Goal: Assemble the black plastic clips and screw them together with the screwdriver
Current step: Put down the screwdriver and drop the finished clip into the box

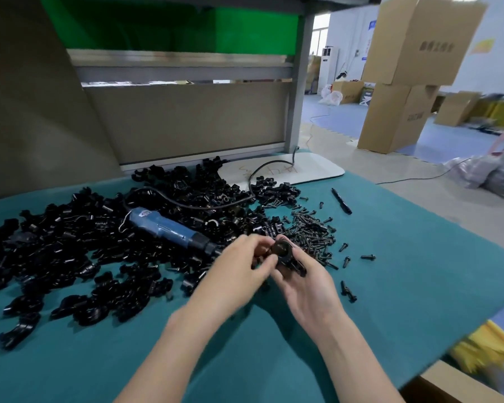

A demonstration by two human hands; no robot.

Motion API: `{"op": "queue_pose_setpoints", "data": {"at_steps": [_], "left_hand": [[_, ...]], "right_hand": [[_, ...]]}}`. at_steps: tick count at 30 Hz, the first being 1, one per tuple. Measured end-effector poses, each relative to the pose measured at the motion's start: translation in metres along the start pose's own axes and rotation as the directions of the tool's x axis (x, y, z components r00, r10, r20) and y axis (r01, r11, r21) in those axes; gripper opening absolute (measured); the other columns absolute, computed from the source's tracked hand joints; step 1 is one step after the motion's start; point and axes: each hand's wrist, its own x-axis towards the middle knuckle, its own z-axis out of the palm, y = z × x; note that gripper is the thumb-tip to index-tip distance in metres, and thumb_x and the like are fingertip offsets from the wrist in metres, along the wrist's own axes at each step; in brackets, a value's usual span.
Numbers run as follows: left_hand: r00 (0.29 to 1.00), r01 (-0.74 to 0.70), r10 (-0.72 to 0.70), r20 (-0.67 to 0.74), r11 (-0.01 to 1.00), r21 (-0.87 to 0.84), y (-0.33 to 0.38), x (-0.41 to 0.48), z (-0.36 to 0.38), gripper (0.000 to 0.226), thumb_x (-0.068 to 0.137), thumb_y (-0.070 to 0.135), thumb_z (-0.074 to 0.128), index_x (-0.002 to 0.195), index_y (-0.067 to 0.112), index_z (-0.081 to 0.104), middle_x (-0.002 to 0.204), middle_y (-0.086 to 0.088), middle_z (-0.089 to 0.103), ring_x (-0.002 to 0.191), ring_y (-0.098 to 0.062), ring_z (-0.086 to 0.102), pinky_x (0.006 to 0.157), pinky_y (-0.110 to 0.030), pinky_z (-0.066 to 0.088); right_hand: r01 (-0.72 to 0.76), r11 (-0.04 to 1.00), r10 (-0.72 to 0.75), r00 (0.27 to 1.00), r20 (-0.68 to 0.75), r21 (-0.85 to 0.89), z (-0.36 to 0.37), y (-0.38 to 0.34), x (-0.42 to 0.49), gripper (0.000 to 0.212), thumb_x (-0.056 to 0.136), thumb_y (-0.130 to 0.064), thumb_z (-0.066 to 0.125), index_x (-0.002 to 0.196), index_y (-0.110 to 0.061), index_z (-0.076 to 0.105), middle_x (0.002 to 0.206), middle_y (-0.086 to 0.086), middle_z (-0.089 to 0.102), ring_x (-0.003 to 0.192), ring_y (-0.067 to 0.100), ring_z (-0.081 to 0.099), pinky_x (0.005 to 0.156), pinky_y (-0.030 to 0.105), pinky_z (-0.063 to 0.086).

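Bench: teal mat (390, 271) over a work table, warehouse-looking room behind it, cardboard boxes (405, 82) stacked far right.
Clip: the black clip (285, 254) I'm working on is up off the mat, held between both my hands. It's blurry, so I can't tell if the halves are fully seated.
Left hand: my left hand (245, 263) pinches the clip from its left side, thumb and fingertips curled onto it.
Right hand: my right hand (306, 283) cups it from below and the right, fingers wrapped round the lower part.
Screws: the heap of screws (312, 231) sits just beyond my right hand, with a few strays further right on the mat.
Screwdriver: the blue screwdriver (169, 228) lies on top of the loose clips. Its long axis runs from far left down toward my hands, and the bit end points at my left knuckles, hidden behind them.
Nearer hand: left is clearly closer to the driver, right is closer to the screws. My guess is the right grabs a screw first while the left keeps the clip.
Loose clips: the big pile (70, 251) covers the left half of the mat.
Cord: a black cord (204, 205) runs from the driver's tail back over the pile toward a white board (288, 173).
Watch out: reaching left for the driver means letting go on that side, so the halves might slip apart, I reckon.
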Motion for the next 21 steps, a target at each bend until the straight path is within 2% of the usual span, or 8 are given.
{"op": "queue_pose_setpoints", "data": {"at_steps": [2, 5, 8, 10, 12, 15, 18, 21], "left_hand": [[1.0, -0.021, 0.021, -0.021, 1.0, 0.013, 0.003, -0.012, 0.011, 0.038, 0.098, 0.041, 0.06, 0.134, 0.032, 0.055, 0.115, 0.021, 0.05, 0.107, 0.0, 0.055, 0.09, -0.016, 0.039], [0.993, -0.112, 0.114, -0.024, 0.991, 0.07, 0.013, -0.025, 0.017, 0.046, 0.096, 0.046, 0.062, 0.137, 0.03, 0.052, 0.116, 0.023, 0.046, 0.11, 0.003, 0.05, 0.095, -0.019, 0.04], [0.973, -0.223, 0.227, -0.033, 0.972, 0.078, 0.037, -0.035, 0.026, 0.043, 0.099, 0.041, 0.058, 0.139, 0.026, 0.054, 0.117, 0.016, 0.054, 0.109, -0.002, 0.054, 0.096, -0.021, 0.042], [0.956, -0.287, 0.289, -0.057, 0.957, 0.039, 0.061, -0.038, 0.036, 0.035, 0.099, 0.034, 0.059, 0.131, 0.021, 0.061, 0.11, 0.009, 0.061, 0.101, -0.005, 0.058, 0.092, -0.026, 0.046], [0.947, -0.321, 0.32, -0.041, 0.947, -0.026, 0.088, -0.04, 0.05, 0.026, 0.099, 0.028, 0.06, 0.122, 0.016, 0.067, 0.103, 0.007, 0.065, 0.092, -0.005, 0.06, 0.087, -0.023, 0.048], [0.929, -0.349, 0.365, 0.055, 0.916, -0.198, 0.131, -0.041, 0.08, 0.021, 0.1, 0.023, 0.058, 0.115, 0.014, 0.071, 0.098, 0.005, 0.069, 0.085, -0.003, 0.061, 0.078, -0.014, 0.046], [0.881, -0.363, 0.434, 0.188, 0.875, -0.32, 0.175, -0.044, 0.122, 0.021, 0.101, 0.023, 0.057, 0.113, 0.014, 0.072, 0.1, 0.002, 0.074, 0.088, -0.005, 0.067, 0.08, -0.02, 0.051], [0.832, -0.38, 0.461, 0.309, 0.879, -0.289, 0.209, -0.049, 0.166, 0.029, 0.102, 0.028, 0.057, 0.123, 0.009, 0.065, 0.112, -0.007, 0.069, 0.102, -0.017, 0.064, 0.089, -0.027, 0.048]], "right_hand": [[0.001, 1.0, -0.001, 1.0, 0.016, -0.006, -0.003, -0.001, -0.008, 0.03, 0.105, -0.01, 0.048, 0.127, -0.001, 0.066, 0.119, 0.019, 0.074, 0.097, 0.025, 0.077, 0.079, 0.033, 0.065], [0.011, 1.0, -0.012, 0.998, 0.058, 0.028, -0.016, -0.007, -0.026, 0.032, 0.101, -0.013, 0.054, 0.129, -0.001, 0.064, 0.125, 0.019, 0.072, 0.108, 0.029, 0.074, 0.092, 0.037, 0.06], [0.052, 0.997, -0.057, 0.993, 0.102, 0.052, -0.037, -0.02, -0.049, 0.039, 0.092, -0.018, 0.063, 0.126, -0.002, 0.069, 0.126, 0.017, 0.072, 0.103, 0.025, 0.074, 0.082, 0.035, 0.063], [0.131, 0.991, -0.129, 0.986, 0.104, -0.01, -0.051, -0.037, -0.065, 0.032, 0.088, -0.022, 0.066, 0.115, -0.006, 0.077, 0.118, 0.015, 0.074, 0.098, 0.023, 0.075, 0.077, 0.034, 0.063], [0.22, 0.973, -0.216, 0.974, 0.064, -0.066, -0.067, -0.058, -0.084, 0.034, 0.084, -0.025, 0.07, 0.112, -0.008, 0.077, 0.112, 0.014, 0.075, 0.097, 0.022, 0.075, 0.074, 0.033, 0.062], [0.36, 0.927, -0.365, 0.931, -0.024, -0.101, -0.1, -0.091, -0.116, 0.047, 0.083, -0.025, 0.068, 0.123, 0.0, 0.067, 0.117, 0.016, 0.074, 0.104, 0.026, 0.073, 0.077, 0.034, 0.062], [0.482, 0.855, -0.511, 0.846, -0.153, -0.194, -0.145, -0.123, -0.152, 0.044, 0.083, -0.027, 0.067, 0.118, -0.001, 0.069, 0.11, 0.013, 0.077, 0.097, 0.023, 0.075, 0.074, 0.032, 0.062], [0.432, 0.783, -0.587, 0.751, -0.303, -0.448, -0.201, -0.146, -0.191, 0.04, 0.088, -0.031, 0.07, 0.123, -0.011, 0.069, 0.122, 0.01, 0.074, 0.109, 0.02, 0.073, 0.087, 0.032, 0.062]]}}
